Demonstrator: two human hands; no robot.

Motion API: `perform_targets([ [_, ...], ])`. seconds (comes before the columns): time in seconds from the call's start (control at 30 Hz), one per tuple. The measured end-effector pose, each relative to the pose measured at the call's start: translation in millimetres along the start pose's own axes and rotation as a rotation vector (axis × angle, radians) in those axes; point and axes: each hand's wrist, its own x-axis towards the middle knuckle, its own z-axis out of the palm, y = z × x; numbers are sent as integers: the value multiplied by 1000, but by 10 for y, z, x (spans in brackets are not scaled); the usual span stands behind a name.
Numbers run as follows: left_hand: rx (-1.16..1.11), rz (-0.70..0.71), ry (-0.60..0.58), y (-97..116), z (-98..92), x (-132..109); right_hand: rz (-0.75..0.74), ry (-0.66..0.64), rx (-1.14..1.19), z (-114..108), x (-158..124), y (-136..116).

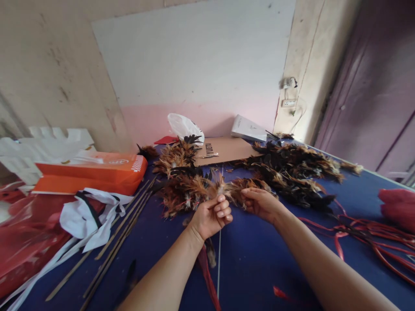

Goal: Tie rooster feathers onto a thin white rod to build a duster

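Note:
My left hand (211, 216) is closed in a fist around a bunch of brown and black feathers (189, 191) at the middle of the blue table (259, 255). A thin white string (219, 259) hangs down from that hand. My right hand (261, 203) pinches the same feather strand (240, 188) just to the right, fingers curled on it. Both hands are close together above the table.
A long pile of dark feathers (298, 170) lies at the right, another pile (175, 156) behind. Thin wooden sticks (119, 235) lie at the left beside an orange box (97, 172) and red and white bags (32, 233). Red ribbons (372, 239) trail at the right. Cardboard (227, 149) sits at the back.

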Motion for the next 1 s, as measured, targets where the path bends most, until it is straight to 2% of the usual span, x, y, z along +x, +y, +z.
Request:
perform_targets([
  [0.07, -31, 10, 14, 8, 10, -16, 13, -31, -70, 2, -8, -1],
  [0.2, -11, -17, -1, -6, 12, -20, 20, -170, -262, 64, -48, 8],
  [0.37, 39, -57, -37, -29, -4, -13, 0, -230, -255, 211, -126, 10],
  [0.47, 151, -120, -73, -59, -25, 8, -27, -269, -244, 282, -161, 7],
  [0.63, 454, -115, -59, -145, -54, 57, -88, -127, -426, 287, -143, 21],
  [0.77, 666, -58, -28, -202, -74, 75, -142, -109, -629, 275, -158, -27],
  [0.87, 768, -8, -20, -230, -108, 91, -182, -31, -807, 301, -203, -84],
  [1.0, 911, 49, -5, -255, -142, 130, -240, -36, -895, 321, -207, -79],
])
